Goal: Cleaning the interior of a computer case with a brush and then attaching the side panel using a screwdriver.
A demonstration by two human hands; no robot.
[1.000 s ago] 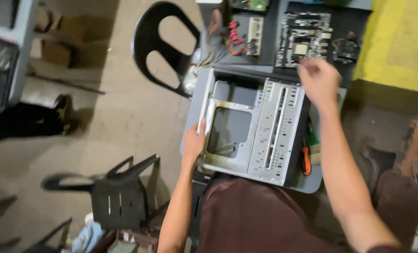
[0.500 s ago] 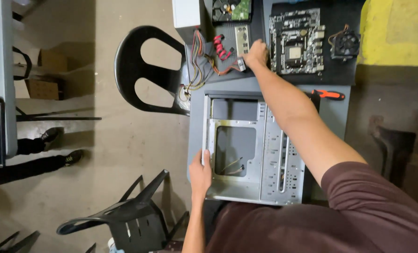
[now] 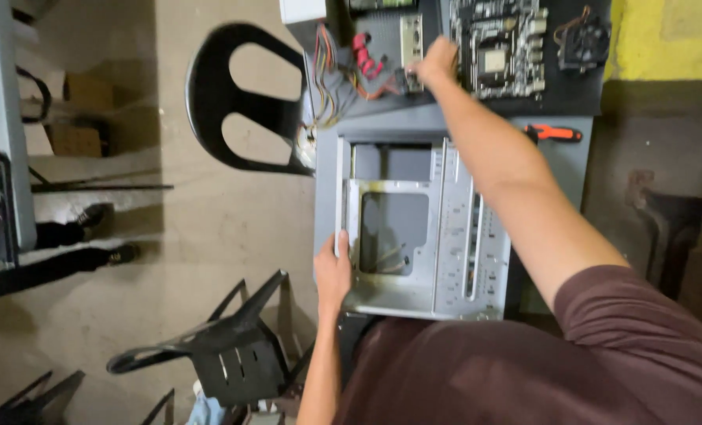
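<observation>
Left hand: your left hand is wrapped over the left edge of the bare metal computer case, fingers curled on the rim.
Right hand: your right hand reaches far across the case to the silver drive and the red cables beside the motherboard; fingers look bent round something there, but I cannot tell whether they grip it.
Case position: it lies flat and open-side up on the grey table, right in front of you.
Case axis: its long axis runs away from you, towards the black mat holding the loose parts.
Risk: your forearm crosses sharp sheet-metal edges, so a quick pull back could scrape it.
Risk: tugging the cables could drag the drive or the wire bundle off the table's left edge.
Nearby: an orange-handled screwdriver lies close to your elbow and could be knocked.
</observation>
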